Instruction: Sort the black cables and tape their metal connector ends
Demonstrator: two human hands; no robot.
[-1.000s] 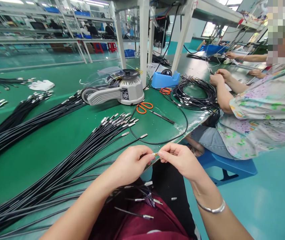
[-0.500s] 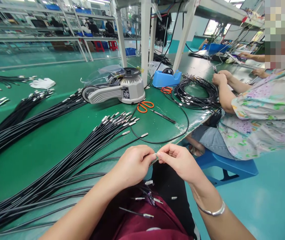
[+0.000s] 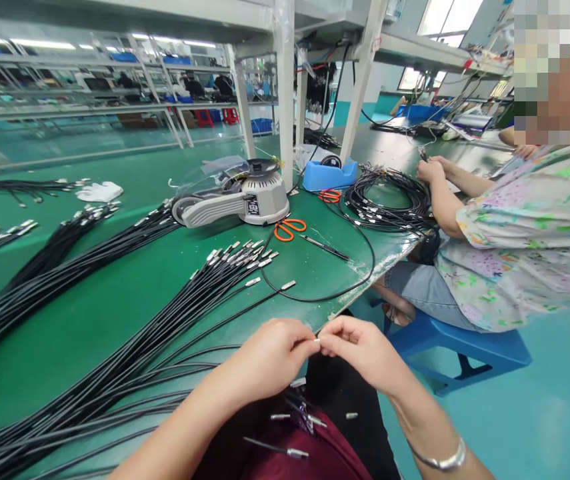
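My left hand [image 3: 269, 357] and my right hand [image 3: 362, 350] meet just off the near edge of the green table [image 3: 115, 293]. Both pinch one small silver connector tip [image 3: 317, 341] between thumb and fingers. Several black cables with metal ends [image 3: 289, 413] lie across my lap below the hands. A long bundle of black cables [image 3: 165, 320] with silver tips runs over the table to the left of my hands. One loose cable [image 3: 345, 287] curves in a loop near the table edge.
A grey tape dispenser [image 3: 237, 197], orange scissors [image 3: 289, 229] and a blue tape holder [image 3: 327, 175] stand further back. A person in a floral top [image 3: 525, 233] sits at the right on a blue stool [image 3: 459, 347], handling a cable coil [image 3: 389, 200]. A white glove [image 3: 99, 192] lies far left.
The view has tilted up, so my hands sit lower in the picture. My fingers have closed nearer together on the silver tip, hiding most of it.
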